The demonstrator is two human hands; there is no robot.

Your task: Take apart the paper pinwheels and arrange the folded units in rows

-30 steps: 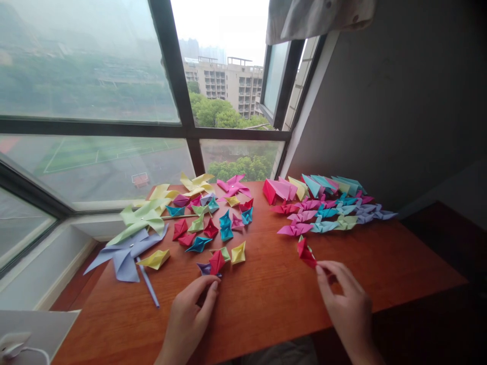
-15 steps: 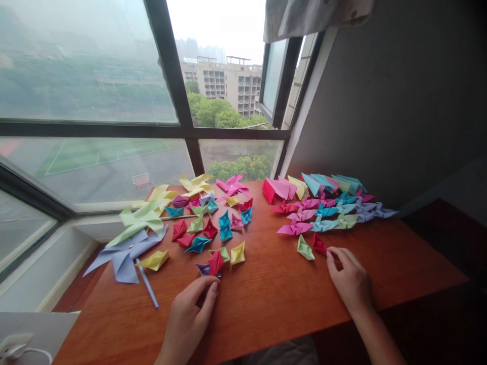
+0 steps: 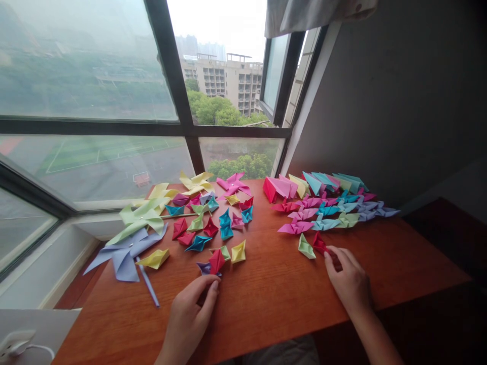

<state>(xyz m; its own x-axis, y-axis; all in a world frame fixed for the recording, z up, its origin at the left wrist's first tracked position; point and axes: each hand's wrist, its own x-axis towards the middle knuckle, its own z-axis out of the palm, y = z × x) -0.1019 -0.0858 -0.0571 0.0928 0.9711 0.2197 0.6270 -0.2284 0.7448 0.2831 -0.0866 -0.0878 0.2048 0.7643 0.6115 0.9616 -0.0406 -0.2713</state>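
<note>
My left hand (image 3: 190, 312) rests at the front of the table, thumb and forefinger pinched at the near edge of a purple paper boat (image 3: 203, 267). A red paper boat (image 3: 216, 261) leans over that purple one and hides part of it. Farther right, my right hand (image 3: 349, 280) has its fingertips closed on the corner of another red paper boat (image 3: 318, 242). Just left of this boat sits a light green paper boat (image 3: 306, 247), apart from my fingers.
Several folded boats, such as a yellow one (image 3: 238, 251), lie left of centre. Pinwheels (image 3: 131, 248) line the left side. Paper cranes (image 3: 323, 223) stand in rows at right, with paper planes (image 3: 281, 187) behind. A window (image 3: 232, 133) borders the wooden table (image 3: 266, 304).
The view has shifted very slightly. Both hands stay nearly in place at the same boats; my right thumb has moved a little.
</note>
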